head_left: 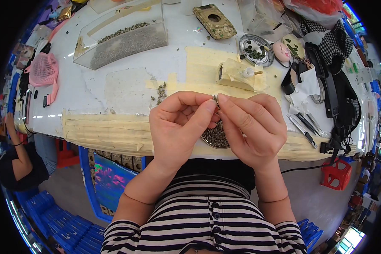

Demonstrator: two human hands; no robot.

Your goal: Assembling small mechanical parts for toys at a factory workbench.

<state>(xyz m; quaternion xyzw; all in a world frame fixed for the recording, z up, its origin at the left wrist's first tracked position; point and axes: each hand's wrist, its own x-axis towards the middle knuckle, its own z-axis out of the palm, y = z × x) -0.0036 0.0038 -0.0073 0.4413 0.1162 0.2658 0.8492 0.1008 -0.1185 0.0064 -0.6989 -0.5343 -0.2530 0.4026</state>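
My left hand [173, 125] and my right hand [258, 127] meet over the front of the table. Each is closed in a pinch, thumb against forefinger, around one tiny greenish-grey part [216, 100]. Fingertips hide most of that part, so its exact kind cannot be made out. Just beneath the hands sits a round dish of small greyish-brown parts [215, 137], partly covered by my fingers. A short trail of similar loose parts [161, 92] lies on the table beyond my left hand.
Past my hands stands a tape-wrapped block [240, 75] with a small white nozzle. Farther back are a clear bin of tiny parts [129, 44], a camouflage toy tank hull [214, 21] and a round dish with dark green pieces [256, 50]. Tweezers [310, 123] and a knife lie right.
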